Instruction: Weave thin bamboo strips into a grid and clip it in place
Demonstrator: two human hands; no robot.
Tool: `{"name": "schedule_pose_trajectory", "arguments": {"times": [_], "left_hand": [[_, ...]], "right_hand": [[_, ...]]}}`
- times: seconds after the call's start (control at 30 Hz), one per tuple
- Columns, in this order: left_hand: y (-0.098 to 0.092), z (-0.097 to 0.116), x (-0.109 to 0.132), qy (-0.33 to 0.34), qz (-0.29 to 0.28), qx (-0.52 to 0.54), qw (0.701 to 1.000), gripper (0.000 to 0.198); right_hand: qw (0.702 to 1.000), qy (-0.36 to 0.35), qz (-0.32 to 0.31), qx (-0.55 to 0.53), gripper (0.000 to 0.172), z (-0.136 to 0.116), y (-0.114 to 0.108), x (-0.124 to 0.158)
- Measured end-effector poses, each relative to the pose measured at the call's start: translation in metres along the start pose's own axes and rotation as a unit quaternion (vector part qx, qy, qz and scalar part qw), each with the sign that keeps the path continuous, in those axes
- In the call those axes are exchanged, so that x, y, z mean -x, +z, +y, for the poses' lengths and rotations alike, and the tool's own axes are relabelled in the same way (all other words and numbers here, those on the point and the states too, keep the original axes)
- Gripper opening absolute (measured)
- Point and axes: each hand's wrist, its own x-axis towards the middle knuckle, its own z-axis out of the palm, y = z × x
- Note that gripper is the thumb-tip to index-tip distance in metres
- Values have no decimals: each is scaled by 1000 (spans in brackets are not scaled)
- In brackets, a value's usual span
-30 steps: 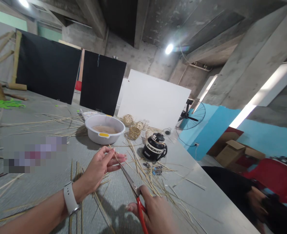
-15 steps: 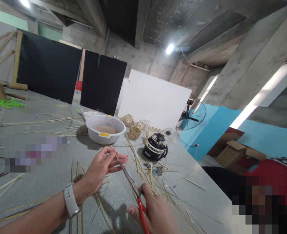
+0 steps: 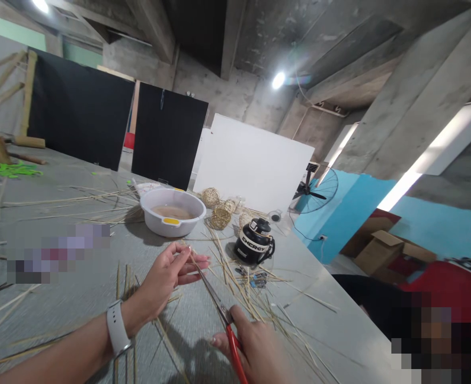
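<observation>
My left hand (image 3: 169,274), with a white watch (image 3: 118,326) on its wrist, pinches a thin bamboo strip (image 3: 194,260) between thumb and forefinger. Its other fingers stretch out behind the strip. Red-handled scissors (image 3: 224,313) are gripped in my right hand (image 3: 255,344), lower and to the right. Their blades point up and left toward the pinching fingertips, lying along the strip. Whether the blade tips touch the strip I cannot tell. Loose bamboo strips (image 3: 241,293) spread over the grey table (image 3: 331,341) around both hands.
Beyond my hands stand a white basin (image 3: 171,228) of cloudy water and a black jug (image 3: 254,242). Several woven balls (image 3: 220,216) sit behind them. Small blue-marked items (image 3: 258,280) lie before the jug. A blurred person (image 3: 439,320) is at the right.
The scissors and my right hand have shifted very slightly, with the blades now closer together. My left hand keeps its pinch in nearly the same place.
</observation>
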Motion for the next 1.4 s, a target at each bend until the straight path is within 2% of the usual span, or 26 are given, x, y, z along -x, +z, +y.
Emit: {"name": "schedule_pose_trajectory", "arguments": {"times": [0.13, 0.23, 0.6, 0.8, 1.1, 1.4], "left_hand": [[1, 1, 1, 3, -9, 4, 1000, 18], [2, 0, 2, 5, -14, 3, 1000, 20], [2, -2, 4, 4, -26, -9, 1000, 28], [2, -3, 3, 2, -25, -4, 1000, 28], [1, -6, 3, -6, -24, 2, 1000, 29], [5, -3, 5, -5, -14, -12, 1000, 32]], "right_hand": [[1000, -17, 17, -10, 45, 1, -2, 2], [1000, -21, 2, -16, 49, -1, -4, 4], [1000, -25, 14, -7, 55, -2, -5, 4], [999, -27, 35, 11, 43, 0, 0, 3], [999, -26, 19, -15, 33, 1, 6, 1], [998, -36, 39, -27, 55, 4, 8, 3]]}}
